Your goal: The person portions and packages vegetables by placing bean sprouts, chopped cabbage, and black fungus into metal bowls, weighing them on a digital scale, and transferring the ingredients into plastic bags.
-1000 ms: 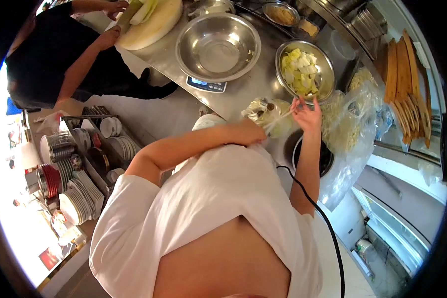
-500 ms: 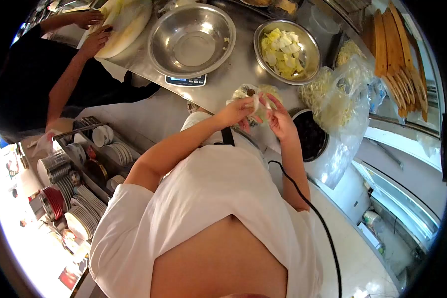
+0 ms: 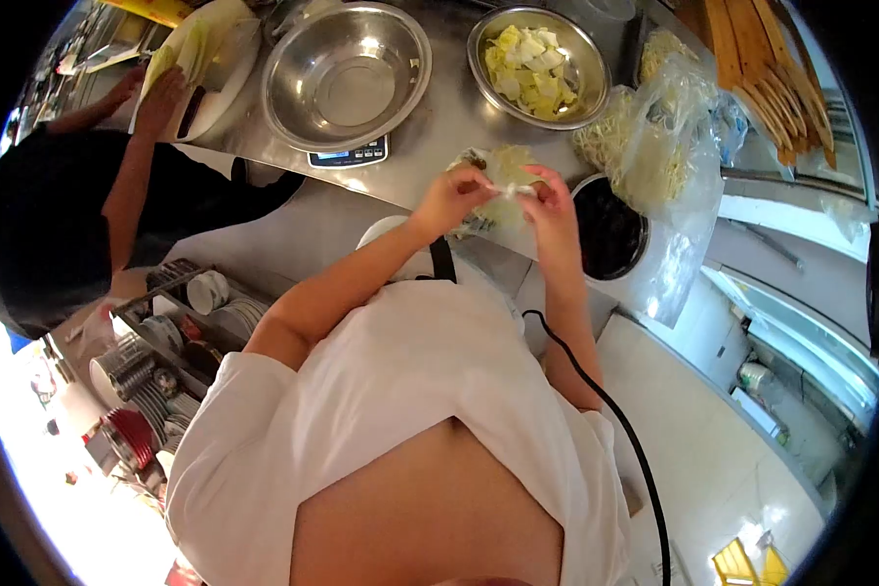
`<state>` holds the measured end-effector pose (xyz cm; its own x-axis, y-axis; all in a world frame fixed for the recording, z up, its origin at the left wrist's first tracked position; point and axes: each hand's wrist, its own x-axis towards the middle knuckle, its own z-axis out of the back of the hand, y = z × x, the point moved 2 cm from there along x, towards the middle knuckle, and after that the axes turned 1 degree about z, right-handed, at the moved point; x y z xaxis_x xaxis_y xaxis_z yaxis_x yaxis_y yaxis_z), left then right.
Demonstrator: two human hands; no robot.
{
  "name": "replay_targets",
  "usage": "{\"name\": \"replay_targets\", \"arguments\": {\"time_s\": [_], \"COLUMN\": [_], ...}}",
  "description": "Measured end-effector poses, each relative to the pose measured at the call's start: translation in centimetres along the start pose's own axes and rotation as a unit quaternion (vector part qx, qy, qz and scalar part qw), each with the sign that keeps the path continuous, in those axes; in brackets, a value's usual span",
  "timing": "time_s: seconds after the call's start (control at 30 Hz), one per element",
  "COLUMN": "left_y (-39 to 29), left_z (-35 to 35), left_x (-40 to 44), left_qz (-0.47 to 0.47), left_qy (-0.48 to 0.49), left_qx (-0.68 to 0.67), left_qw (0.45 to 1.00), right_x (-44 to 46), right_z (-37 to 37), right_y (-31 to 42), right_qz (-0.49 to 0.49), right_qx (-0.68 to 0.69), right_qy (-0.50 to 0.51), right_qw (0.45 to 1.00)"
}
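My left hand (image 3: 451,198) pinches one side of the twisted white neck of a clear plastic bag (image 3: 503,223). Opposite it, my right hand (image 3: 550,208) pinches the other side of the neck, where a small knot shows between the hands. The bag holds pale greenish-yellow food and rests at the counter's front edge, partly hidden by my hands. Behind it stands a steel bowl (image 3: 596,93) of cut yellow-white leaves (image 3: 529,70). A larger steel bowl (image 3: 281,98) sits on a digital scale (image 3: 350,155) to the left.
A co-worker in dark clothes (image 3: 59,210) handles a long leafy vegetable at a round cutting board (image 3: 227,93). Right of my hands are a dark-filled round container (image 3: 610,230) and bagged noodle-like strands (image 3: 659,161). Stacked dishes (image 3: 132,435) stand lower left; wooden pieces (image 3: 752,59) are upper right.
My hands have come together and closed on the bag's neck, which now looks knotted. The view has shifted, and the co-worker's hands have moved along the vegetable.
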<state>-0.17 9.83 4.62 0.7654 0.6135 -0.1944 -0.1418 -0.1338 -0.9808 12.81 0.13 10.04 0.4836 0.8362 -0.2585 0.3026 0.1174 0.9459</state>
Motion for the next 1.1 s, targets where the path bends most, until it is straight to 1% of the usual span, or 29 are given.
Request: {"name": "replay_targets", "arguments": {"time_s": [0.03, 0.07, 0.1, 0.13, 0.17, 0.2, 0.23, 0.3, 0.33, 0.37, 0.4, 0.43, 0.47, 0.5, 0.53, 0.57, 0.6, 0.63, 0.7, 0.77, 0.8, 0.83, 0.87, 0.93, 0.97, 1.0, 1.07, 1.1], "left_y": [-1.0, -2.2, -3.8, -5.5, -6.6, -7.3, -7.9, -10.7, -10.8, -10.8, -10.7, -10.7, -10.6, -10.7, -10.9, -11.5, -12.2, -13.0, -14.7, -15.9, -16.5, -16.9, -16.6, -15.8, -15.5, -15.2, -14.3, -12.2], "left_z": [0.6, 1.0, 1.1, 1.1, 0.9, 0.7, 0.5, 0.1, -0.3, -0.5, -0.7, -1.0, -1.5, -2.1, -2.9, -3.7, -4.6, -5.2, -6.8, -8.5, -9.5, -10.2, -11.0, -13.0, -14.0, -14.6, -14.5, -14.1], "left_x": [-0.8, -1.6, -2.6, -3.7, -4.6, -4.9, -5.4, -7.3, -7.9, -8.3, -8.5, -8.6, -8.7, -8.9, -9.3, -9.9, -10.3, -10.2, -9.9, -9.8, -9.3, -8.5, -7.7, -6.1, -5.1, -4.0, -2.0, -0.8], "left_qz": [0.057, 0.115, 0.107, 0.099, 0.089, -0.050, -0.193, -0.105, -0.096, -0.087, -0.077, -0.094, -0.110, -0.127, -0.101, -0.077, -0.053, -0.066, -0.090, -0.139, -0.165, -0.167, -0.159, -0.138, -0.191, -0.133, -0.018, 0.013], "left_qy": [0.029, 0.059, 0.114, 0.171, 0.230, 0.280, 0.321, 0.414, 0.434, 0.451, 0.467, 0.476, 0.482, 0.486, 0.487, 0.486, 0.485, 0.485, 0.484, 0.479, 0.473, 0.466, 0.455, 0.427, 0.379, 0.335, 0.239, 0.186], "left_qx": [-0.067, -0.132, -0.149, -0.167, -0.186, -0.099, -0.015, 0.025, 0.025, 0.027, 0.030, 0.003, -0.025, -0.052, -0.074, -0.095, -0.116, -0.096, -0.058, 0.017, 0.055, 0.096, 0.103, 0.119, 0.111, 0.108, 0.095, 0.009], "left_qw": [0.996, 0.983, 0.976, 0.966, 0.951, 0.954, 0.927, 0.904, 0.896, 0.888, 0.881, 0.875, 0.869, 0.863, 0.864, 0.865, 0.865, 0.867, 0.869, 0.866, 0.864, 0.863, 0.870, 0.885, 0.899, 0.927, 0.966, 0.982], "right_x": [-0.6, -1.2, -1.6, -2.4, -3.4, -4.4, -5.2, -7.0, -8.0, -9.0, -9.9, -10.8, -11.8, -13.0, -14.0, -14.8, -15.6, -16.2, -17.0, -17.3, -17.4, -17.4, -17.3, -17.4, -17.6, -18.1, -18.7, -18.0], "right_z": [0.2, 0.5, 1.1, 1.1, 1.3, 1.6, 2.4, 3.7, 4.1, 4.4, 4.4, 4.2, 3.8, 2.7, 1.4, 0.2, -0.3, -0.8, -0.3, 1.7, 3.1, 4.6, 6.2, 11.4, 14.3, 17.4, 24.8, 27.1], "right_y": [0.6, 0.8, 0.3, 0.1, 0.2, 0.3, -0.6, -0.4, -0.5, -0.8, -1.2, -1.6, -1.8, -0.4, 2.1, 4.0, 4.9, 5.4, 5.3, 4.0, 3.5, 2.9, 2.4, 1.9, 2.0, 2.2, 2.6, 4.4], "right_qz": [-0.055, -0.105, -0.140, -0.157, -0.169, -0.175, -0.179, -0.162, -0.157, -0.118, -0.069, -0.025, 0.016, -0.020, 0.082, 0.179, 0.195, 0.211, 0.236, 0.254, 0.223, 0.189, 0.154, 0.210, 0.236, 0.157, 0.098, 0.093], "right_qx": [0.123, 0.245, 0.356, 0.422, 0.485, 0.543, 0.595, 0.620, 0.633, 0.577, 0.463, 0.338, 0.206, 0.010, -0.171, -0.345, -0.392, -0.439, -0.479, -0.469, -0.510, -0.549, -0.587, -0.519, -0.480, -0.403, -0.360, -0.333], "right_qy": [-0.010, -0.021, -0.058, -0.064, -0.070, -0.077, -0.100, -0.114, -0.119, -0.087, -0.096, -0.104, -0.111, -0.115, -0.041, 0.036, 0.037, 0.037, 0.017, -0.019, -0.012, -0.001, 0.012, -0.075, -0.117, -0.239, -0.446, -0.488], "right_qw": [0.991, 0.963, 0.922, 0.891, 0.855, 0.818, 0.777, 0.760, 0.749, 0.803, 0.878, 0.935, 0.972, 0.993, 0.981, 0.921, 0.898, 0.873, 0.845, 0.846, 0.831, 0.814, 0.795, 0.825, 0.837, 0.869, 0.813, 0.802]}}
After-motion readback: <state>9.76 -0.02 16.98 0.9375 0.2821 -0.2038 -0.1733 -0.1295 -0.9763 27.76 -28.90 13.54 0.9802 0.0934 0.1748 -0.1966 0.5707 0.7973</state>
